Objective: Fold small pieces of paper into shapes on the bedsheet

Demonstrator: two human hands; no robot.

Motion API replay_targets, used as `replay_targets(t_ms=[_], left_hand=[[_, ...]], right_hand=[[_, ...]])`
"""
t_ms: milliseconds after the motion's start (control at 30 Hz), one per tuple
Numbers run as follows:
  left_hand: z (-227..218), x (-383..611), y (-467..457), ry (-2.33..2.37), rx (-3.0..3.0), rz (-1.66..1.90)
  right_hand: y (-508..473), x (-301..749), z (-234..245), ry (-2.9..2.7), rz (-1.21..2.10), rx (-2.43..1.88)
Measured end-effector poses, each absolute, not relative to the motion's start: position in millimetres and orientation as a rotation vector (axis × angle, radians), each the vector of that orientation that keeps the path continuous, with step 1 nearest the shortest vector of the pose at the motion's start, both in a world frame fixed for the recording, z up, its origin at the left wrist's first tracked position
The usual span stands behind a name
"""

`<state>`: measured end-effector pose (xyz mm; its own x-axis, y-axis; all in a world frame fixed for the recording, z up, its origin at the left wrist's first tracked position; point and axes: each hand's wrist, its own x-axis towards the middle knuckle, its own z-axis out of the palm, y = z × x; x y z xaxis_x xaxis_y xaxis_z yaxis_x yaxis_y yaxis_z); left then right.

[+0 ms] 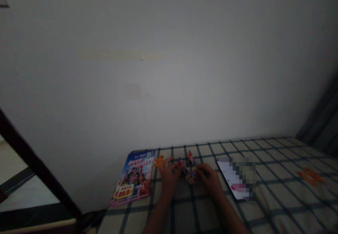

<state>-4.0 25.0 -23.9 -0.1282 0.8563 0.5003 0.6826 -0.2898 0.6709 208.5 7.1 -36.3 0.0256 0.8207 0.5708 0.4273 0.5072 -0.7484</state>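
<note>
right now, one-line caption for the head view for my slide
Both hands, left hand and right hand, work a small folded colourful paper piece on a checked bedsheet, beside a glossy printed flyer.

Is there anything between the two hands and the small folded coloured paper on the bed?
No, nothing visible. The left hand and the right hand both already touch the folded paper on the checked sheet. The flyer lies apart, to the left.

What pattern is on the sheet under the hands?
A pale sheet with a dark plaid grid and a few orange motifs, seen in the head view.
</note>
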Motion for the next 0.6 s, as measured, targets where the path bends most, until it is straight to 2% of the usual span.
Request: replay_targets(t_ms=[600], left_hand=[[-23.5, -3.8, 25.4, 1.762, 1.939, 1.404]], right_hand=[[8.3, 209.1, -41.3, -1.602, 0.451, -1.093]])
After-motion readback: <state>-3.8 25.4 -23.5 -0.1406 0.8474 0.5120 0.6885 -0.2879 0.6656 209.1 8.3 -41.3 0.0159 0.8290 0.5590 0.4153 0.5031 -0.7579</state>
